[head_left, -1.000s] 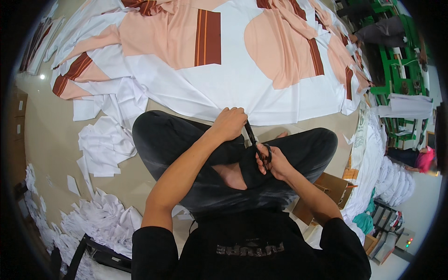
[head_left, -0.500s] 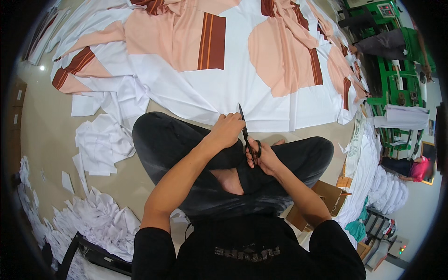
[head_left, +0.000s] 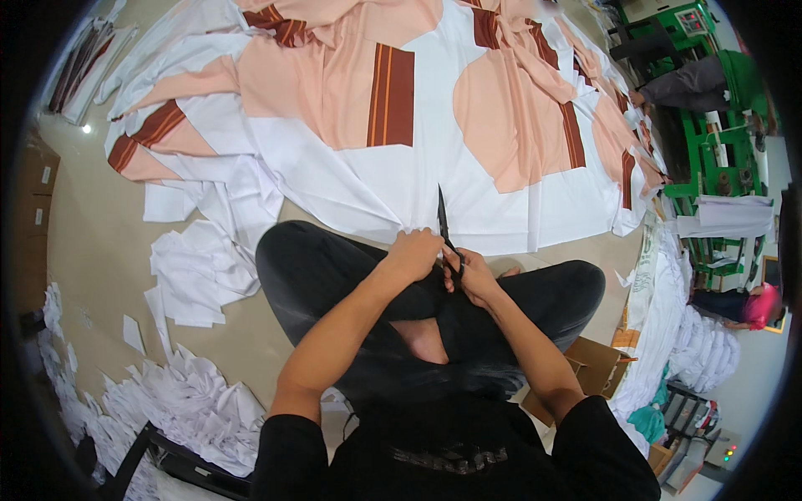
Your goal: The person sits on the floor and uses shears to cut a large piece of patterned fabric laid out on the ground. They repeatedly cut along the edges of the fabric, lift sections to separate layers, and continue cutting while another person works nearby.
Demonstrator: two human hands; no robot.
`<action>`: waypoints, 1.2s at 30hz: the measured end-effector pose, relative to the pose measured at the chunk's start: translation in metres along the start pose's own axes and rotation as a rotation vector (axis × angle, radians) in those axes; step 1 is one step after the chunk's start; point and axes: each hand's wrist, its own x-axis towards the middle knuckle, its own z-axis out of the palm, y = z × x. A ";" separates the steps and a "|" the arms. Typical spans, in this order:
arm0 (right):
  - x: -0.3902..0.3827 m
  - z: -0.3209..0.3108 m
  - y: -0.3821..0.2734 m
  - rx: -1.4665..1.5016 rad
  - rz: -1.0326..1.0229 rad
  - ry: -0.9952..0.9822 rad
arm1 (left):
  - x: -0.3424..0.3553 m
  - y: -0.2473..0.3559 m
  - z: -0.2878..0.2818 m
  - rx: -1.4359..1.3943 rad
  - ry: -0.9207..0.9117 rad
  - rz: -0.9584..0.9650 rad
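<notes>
A large printed cloth, white with peach shapes and brown striped bands, is spread on the floor before my crossed legs. My right hand is closed round the handles of black scissors, whose blades point away from me over the cloth's near part. Beside the blades, my left hand is closed, its fingertips pinching the cloth's near edge. The bit of cloth between those fingers is mostly hidden.
White cloth pieces lie at my left, with a heap of white scraps nearer. A cardboard box stands by my right elbow. White bundles and green machinery are at the right, where another person is.
The whole view has shifted slightly, so the scene sits lower and more to the right. Against the cloth, the scissors and right hand are a little farther forward. The left hand keeps its pinch.
</notes>
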 end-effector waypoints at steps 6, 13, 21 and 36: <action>0.027 -0.013 -0.020 0.263 0.021 -0.088 | 0.006 -0.008 -0.008 0.020 -0.091 -0.056; 0.043 -0.009 -0.030 0.068 0.107 -0.011 | 0.007 -0.011 -0.012 0.014 -0.123 -0.063; 0.079 -0.014 -0.042 0.113 -0.010 -0.030 | 0.014 -0.014 -0.007 0.012 -0.153 -0.087; 0.130 -0.019 -0.072 0.205 0.033 0.045 | 0.019 -0.018 -0.012 -0.027 -0.212 -0.074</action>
